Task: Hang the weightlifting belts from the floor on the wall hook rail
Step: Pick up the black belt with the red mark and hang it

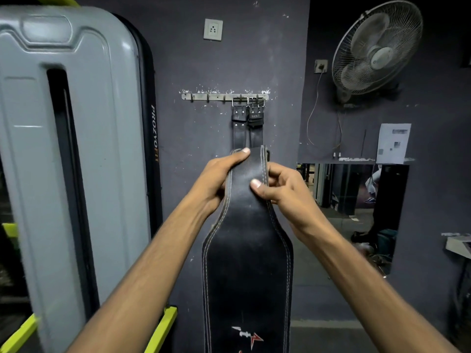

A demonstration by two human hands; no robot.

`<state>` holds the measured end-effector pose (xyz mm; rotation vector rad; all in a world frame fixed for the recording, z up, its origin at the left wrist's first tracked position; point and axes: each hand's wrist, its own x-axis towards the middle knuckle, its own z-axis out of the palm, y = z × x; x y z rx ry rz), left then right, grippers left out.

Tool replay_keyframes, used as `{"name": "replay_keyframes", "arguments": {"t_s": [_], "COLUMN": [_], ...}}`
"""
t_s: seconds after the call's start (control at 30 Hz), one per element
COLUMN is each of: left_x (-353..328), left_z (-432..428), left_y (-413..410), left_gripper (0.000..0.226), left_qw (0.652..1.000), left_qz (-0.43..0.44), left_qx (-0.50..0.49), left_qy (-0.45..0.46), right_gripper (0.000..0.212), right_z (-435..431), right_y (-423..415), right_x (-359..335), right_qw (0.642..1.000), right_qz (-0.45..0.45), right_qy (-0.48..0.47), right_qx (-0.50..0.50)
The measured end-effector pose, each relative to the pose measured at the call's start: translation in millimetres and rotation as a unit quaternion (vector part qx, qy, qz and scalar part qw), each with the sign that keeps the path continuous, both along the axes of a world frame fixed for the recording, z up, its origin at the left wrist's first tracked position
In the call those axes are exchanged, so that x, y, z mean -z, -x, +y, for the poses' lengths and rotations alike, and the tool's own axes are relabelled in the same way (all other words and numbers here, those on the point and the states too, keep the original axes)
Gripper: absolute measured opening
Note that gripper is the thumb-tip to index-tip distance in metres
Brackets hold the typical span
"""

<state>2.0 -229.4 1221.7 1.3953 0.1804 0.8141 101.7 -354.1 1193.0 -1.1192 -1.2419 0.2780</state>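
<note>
Hands (219,179) (283,189) around black belt (247,263) — below hook rail (211,97).

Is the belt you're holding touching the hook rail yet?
Apart. The head view shows the held belt, gripped by left hand and right hand, topping out well below the hook rail.

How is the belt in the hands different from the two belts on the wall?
The held belt is gripped by the left hand and right hand, off the rail; the hanging belts dangle by metal buckles from the hook rail. The held belt shows its wide part; they show narrow straps. All are black.
</note>
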Motion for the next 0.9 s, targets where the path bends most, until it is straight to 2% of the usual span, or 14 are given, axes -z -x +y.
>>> {"name": "replay_keyframes", "arguments": {"t_s": [0.07, 0.17, 0.27, 0.43, 0.6, 0.7, 0.77, 0.9], "left_x": [-6, -5, 5, 24, 40, 43, 38, 19], "left_z": [3, 4, 1, -2, -4, 0, 6, 30], "left_y": [-9, -19, -24, -37, -53, -65, -72, -92], "left_gripper": [0.042, 0.015, 0.027, 0.038, 0.035, 0.018, 0.008, 0.027], "left_qw": [0.999, 0.995, 0.989, 0.988, 0.978, 0.965, 0.957, 0.95], "left_qz": [-0.023, -0.04, -0.045, -0.029, 0.034, 0.087, 0.101, 0.052], "left_qx": [-0.024, -0.058, -0.071, -0.051, -0.018, -0.02, -0.049, -0.176], "left_qy": [-0.002, -0.071, -0.125, -0.14, -0.205, -0.245, -0.267, -0.253], "right_gripper": [0.022, 0.019, 0.028, 0.054, 0.035, 0.038, 0.039, 0.029], "right_z": [-2, -3, 1, 19, 38, 46, 51, 67], "right_y": [-6, -23, -45, -67, -94, -112, -120, -127], "right_x": [4, 5, -5, -33, -50, -47, -42, -32], "right_qw": [0.999, 0.998, 0.998, 0.995, 0.989, 0.99, 0.991, 0.995], "right_qz": [-0.026, -0.031, 0.025, 0.072, 0.109, 0.081, 0.051, 0.009], "right_qy": [0.019, 0.048, 0.044, 0.067, 0.047, 0.038, 0.02, 0.024], "right_qx": [-0.003, 0.023, 0.022, 0.014, 0.093, 0.113, 0.119, 0.102]}}
